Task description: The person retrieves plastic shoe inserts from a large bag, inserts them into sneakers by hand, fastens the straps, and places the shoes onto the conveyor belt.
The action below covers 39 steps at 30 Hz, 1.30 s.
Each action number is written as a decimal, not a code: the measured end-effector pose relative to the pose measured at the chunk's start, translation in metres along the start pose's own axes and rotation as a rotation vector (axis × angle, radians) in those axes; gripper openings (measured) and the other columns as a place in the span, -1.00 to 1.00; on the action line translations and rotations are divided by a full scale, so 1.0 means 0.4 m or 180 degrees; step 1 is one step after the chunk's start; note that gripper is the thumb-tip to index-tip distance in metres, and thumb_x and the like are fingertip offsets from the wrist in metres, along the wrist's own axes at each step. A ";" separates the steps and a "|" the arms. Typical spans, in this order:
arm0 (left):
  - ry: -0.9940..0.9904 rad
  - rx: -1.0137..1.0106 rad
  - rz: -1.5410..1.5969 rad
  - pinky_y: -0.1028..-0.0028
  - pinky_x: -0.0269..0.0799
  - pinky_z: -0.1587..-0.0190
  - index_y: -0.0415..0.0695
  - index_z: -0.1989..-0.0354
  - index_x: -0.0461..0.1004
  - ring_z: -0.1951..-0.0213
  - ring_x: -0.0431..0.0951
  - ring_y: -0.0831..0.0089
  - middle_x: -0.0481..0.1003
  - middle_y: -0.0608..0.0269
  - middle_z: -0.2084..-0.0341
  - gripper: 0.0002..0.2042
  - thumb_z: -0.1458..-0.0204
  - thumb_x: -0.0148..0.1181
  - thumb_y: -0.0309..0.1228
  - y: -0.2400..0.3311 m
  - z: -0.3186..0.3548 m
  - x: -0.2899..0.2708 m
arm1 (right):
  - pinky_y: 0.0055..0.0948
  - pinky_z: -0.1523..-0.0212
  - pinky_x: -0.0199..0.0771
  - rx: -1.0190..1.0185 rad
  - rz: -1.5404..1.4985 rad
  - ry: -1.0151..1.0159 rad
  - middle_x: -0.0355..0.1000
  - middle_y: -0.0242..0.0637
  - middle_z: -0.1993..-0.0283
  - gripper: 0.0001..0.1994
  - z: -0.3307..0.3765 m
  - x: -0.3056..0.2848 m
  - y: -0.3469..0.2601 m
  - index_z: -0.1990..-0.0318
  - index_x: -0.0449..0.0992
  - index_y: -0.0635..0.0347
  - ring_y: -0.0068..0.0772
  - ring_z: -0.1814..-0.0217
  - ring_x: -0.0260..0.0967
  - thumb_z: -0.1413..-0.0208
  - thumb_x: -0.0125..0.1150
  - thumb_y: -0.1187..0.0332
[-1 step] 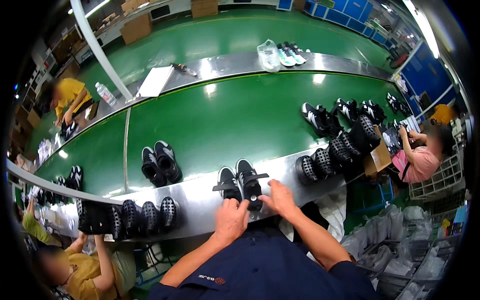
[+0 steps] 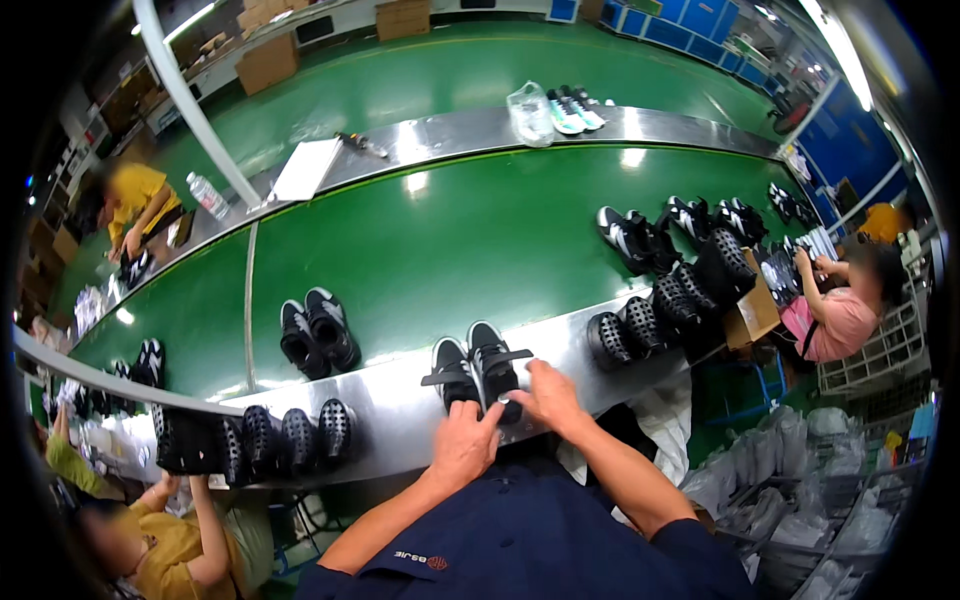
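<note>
Side by side on the metal bench edge [image 2: 400, 395] stand two black-and-grey sneakers, a left one [image 2: 450, 362] and a right one [image 2: 489, 345], toes pointing away and dark straps sticking out sideways. At the heel end, my left hand [image 2: 466, 440] has its fingers curled against the left sneaker, its thumb reaching toward the right sneaker's heel. My right hand [image 2: 550, 400] is beside the right sneaker, thumb at its heel opening and fingers apart from the thumb. The undersides of both hands are hidden.
Black studded shoe forms [image 2: 300, 440] line the bench at left, with more [image 2: 640, 325] at right. Another sneaker pair [image 2: 318, 332] stands on the green belt [image 2: 430, 260]. Co-workers sit at left [image 2: 180, 540] and right [image 2: 845, 310]. Bagged items [image 2: 770, 465] fill racks at lower right.
My right thumb has come inward to the right sneaker's heel, closer to my left thumb. A pale round spot inside that sneaker is now mostly covered. The whole view has shifted slightly.
</note>
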State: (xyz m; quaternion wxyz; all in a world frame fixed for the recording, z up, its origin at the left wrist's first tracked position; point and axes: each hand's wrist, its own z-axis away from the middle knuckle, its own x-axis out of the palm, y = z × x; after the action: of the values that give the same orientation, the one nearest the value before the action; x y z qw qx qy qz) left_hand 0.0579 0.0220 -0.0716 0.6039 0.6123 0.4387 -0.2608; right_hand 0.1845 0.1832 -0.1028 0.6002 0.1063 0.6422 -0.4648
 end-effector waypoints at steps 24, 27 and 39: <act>0.0103 -0.0905 -0.0412 0.07 0.44 0.07 -0.06 0.03 0.45 0.11 0.50 -0.08 0.51 -0.12 0.24 -0.61 0.04 0.35 -0.28 -0.320 -0.329 -0.032 | -0.25 0.01 0.50 0.0557 -0.1896 -0.0621 0.57 0.08 0.13 -0.56 0.191 -0.087 0.030 0.03 0.52 0.41 -0.03 0.04 0.55 -0.17 0.22 0.13; 0.0332 -0.0752 -0.0974 0.05 0.28 -0.02 -0.07 -0.13 0.41 0.00 0.35 -0.02 0.38 -0.03 0.06 -0.42 0.14 0.40 -0.29 -0.255 -0.298 -0.036 | -0.24 0.06 0.50 0.0474 -0.1721 -0.0307 0.55 0.08 0.16 -0.56 0.172 -0.146 0.050 0.05 0.52 0.39 0.01 0.09 0.54 -0.15 0.23 0.12; -0.0074 -0.0464 -0.0533 -0.16 -0.13 -0.39 -0.13 -0.25 0.33 -0.37 0.02 -0.25 0.14 -0.25 -0.31 -0.34 0.00 0.25 -0.05 -0.167 -0.096 0.266 | -0.14 -0.23 0.36 0.1890 -0.0388 0.0298 0.45 0.25 -0.07 -0.33 -0.393 -0.453 0.367 -0.08 0.43 0.50 0.16 -0.20 0.40 0.06 0.38 0.08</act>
State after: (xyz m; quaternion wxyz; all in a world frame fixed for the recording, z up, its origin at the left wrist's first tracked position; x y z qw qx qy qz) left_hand 0.0440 0.0751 -0.1909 0.6279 0.5249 0.4991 -0.2849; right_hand 0.2273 0.4534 -0.0382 0.4836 0.2597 0.5105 -0.6619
